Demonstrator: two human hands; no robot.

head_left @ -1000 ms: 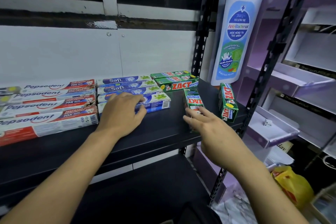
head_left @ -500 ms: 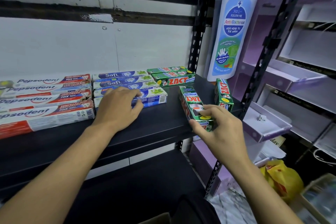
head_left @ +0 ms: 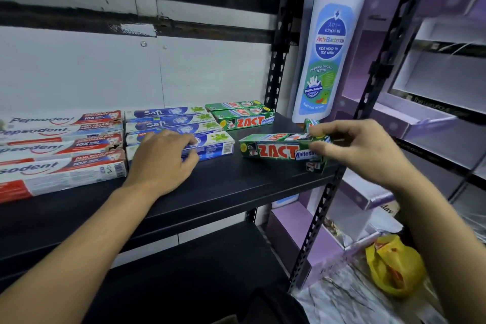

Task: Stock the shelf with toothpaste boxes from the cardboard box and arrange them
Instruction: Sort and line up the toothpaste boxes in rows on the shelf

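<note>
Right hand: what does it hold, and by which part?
The right hand grips a green ZACT box by its right end, pinched between thumb and fingers.

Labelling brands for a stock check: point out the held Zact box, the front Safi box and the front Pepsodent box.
held Zact box [head_left: 273, 151], head view, red logo.
front Safi box [head_left: 217, 149], head view, barcode end.
front Pepsodent box [head_left: 65, 173], head view, front face.
</note>
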